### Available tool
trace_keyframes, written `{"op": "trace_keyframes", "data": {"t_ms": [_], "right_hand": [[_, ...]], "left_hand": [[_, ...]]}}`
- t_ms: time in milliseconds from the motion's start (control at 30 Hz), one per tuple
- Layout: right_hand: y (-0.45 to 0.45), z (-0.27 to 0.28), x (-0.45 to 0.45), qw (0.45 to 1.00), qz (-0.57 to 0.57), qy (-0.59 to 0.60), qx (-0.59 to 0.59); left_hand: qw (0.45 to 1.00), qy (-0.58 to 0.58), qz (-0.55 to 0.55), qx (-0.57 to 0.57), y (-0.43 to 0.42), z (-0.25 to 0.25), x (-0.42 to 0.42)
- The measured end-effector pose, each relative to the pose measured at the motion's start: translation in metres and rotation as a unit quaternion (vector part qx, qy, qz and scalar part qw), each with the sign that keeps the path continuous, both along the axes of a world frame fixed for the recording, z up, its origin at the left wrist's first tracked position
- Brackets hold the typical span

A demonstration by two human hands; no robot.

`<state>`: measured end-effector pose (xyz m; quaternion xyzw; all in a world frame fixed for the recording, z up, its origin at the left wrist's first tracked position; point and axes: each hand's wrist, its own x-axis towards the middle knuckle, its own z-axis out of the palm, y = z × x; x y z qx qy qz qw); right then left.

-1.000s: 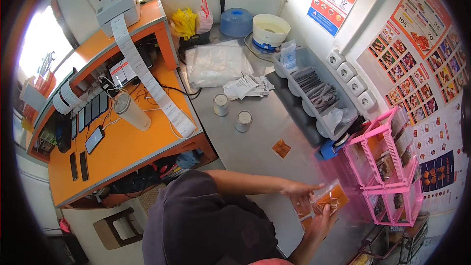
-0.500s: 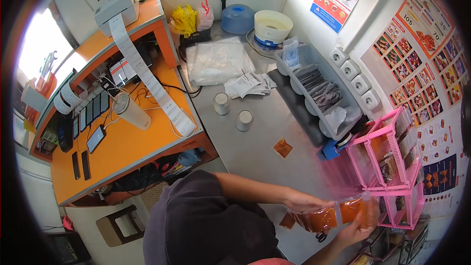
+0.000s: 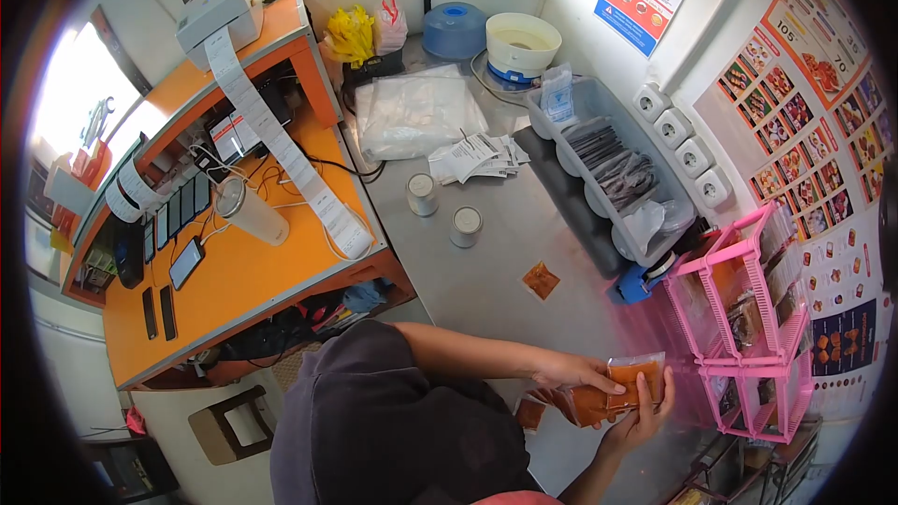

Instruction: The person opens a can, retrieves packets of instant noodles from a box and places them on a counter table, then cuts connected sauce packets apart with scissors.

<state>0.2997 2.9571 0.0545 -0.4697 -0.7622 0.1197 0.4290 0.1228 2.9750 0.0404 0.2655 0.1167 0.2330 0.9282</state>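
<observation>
Several clear sachets of orange-brown sauce (image 3: 591, 404) are bunched between both hands above the metal table. My left hand (image 3: 572, 371) grips them from the left, its thumb lying over the plastic. On the right side my right hand (image 3: 645, 407) holds the same bunch, fingers across its front. Another sauce sachet (image 3: 540, 281) lies flat on the metal table (image 3: 486, 309), beyond the hands. Close to my left hand, one more sachet (image 3: 530, 413) rests near the dark shirt.
Two cans (image 3: 465, 226) stand mid-table, near paper slips (image 3: 477, 158) and plastic bags (image 3: 421, 117). A grey cutlery bin (image 3: 608, 168) and pink rack (image 3: 739, 318) line the right. The orange desk (image 3: 234, 290) is at left, a stool (image 3: 229, 425) below it.
The sachets were stretched out as a strip between the hands and are now folded closer together. My right hand has moved left, towards my left hand.
</observation>
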Motion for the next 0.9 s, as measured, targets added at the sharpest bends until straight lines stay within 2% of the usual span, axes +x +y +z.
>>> {"op": "trace_keyframes", "data": {"t_ms": [100, 133, 167, 200, 233, 300, 333, 433, 533, 600, 700, 733, 767, 800, 867, 900], "right_hand": [[-0.003, -0.003, -0.008, 0.996, -0.015, 0.077, -0.039], [-0.007, -0.006, -0.013, 0.962, 0.03, 0.255, -0.09], [-0.011, -0.009, -0.019, 0.893, 0.074, 0.423, -0.137], [-0.014, -0.011, -0.024, 0.789, 0.116, 0.576, -0.179], [-0.015, -0.012, -0.029, 0.771, 0.042, 0.598, -0.216], [-0.012, -0.038, -0.017, 0.761, 0.047, 0.557, -0.329], [-0.01, -0.045, -0.012, 0.752, 0.048, 0.534, -0.384], [-0.003, -0.046, -0.001, 0.788, 0.061, 0.474, -0.389], [-0.004, -0.028, -0.012, 0.811, -0.006, 0.472, -0.344], [-0.005, -0.021, -0.01, 0.856, -0.026, 0.42, -0.301], [0.0, -0.014, -0.001, 0.921, -0.037, 0.322, -0.215], [0.002, -0.009, 0.0, 0.94, -0.038, 0.286, -0.181], [0.002, -0.004, -0.002, 0.937, -0.029, 0.301, -0.176], [0.002, -0.007, 0.0, 0.946, -0.021, 0.286, -0.153], [0.005, -0.017, 0.008, 0.961, -0.004, 0.256, -0.106], [0.005, -0.016, 0.006, 0.978, 0.03, 0.2, -0.06]], "left_hand": [[0.997, 0.0, 0.06, 0.057, 0.005, -0.023, 0.014], [0.994, 0.023, 0.077, 0.077, 0.006, -0.03, 0.016], [0.99, 0.045, 0.094, 0.098, 0.008, -0.037, 0.018], [0.984, 0.067, 0.112, 0.119, 0.009, -0.035, 0.017], [0.969, 0.119, 0.14, 0.166, 0.008, -0.032, 0.016], [0.921, 0.22, 0.191, 0.258, 0.003, -0.025, 0.012], [0.917, 0.23, 0.186, 0.269, 0.0, -0.025, 0.013], [0.914, 0.237, 0.172, 0.282, -0.007, -0.019, 0.011], [0.928, 0.205, 0.189, 0.246, -0.015, -0.011, 0.011], [0.928, 0.195, 0.231, 0.217, -0.019, -0.02, 0.018], [0.963, 0.184, 0.124, 0.156, -0.01, -0.044, 0.023], [0.969, 0.147, 0.083, 0.182, -0.005, -0.057, 0.025], [0.971, 0.11, 0.042, 0.207, -0.001, -0.071, 0.027], [0.97, 0.073, 0.004, 0.232, 0.001, -0.067, 0.024], [0.98, 0.038, -0.029, 0.194, 0.007, -0.058, 0.015], [0.984, 0.02, -0.047, 0.173, 0.008, -0.05, 0.011]]}}
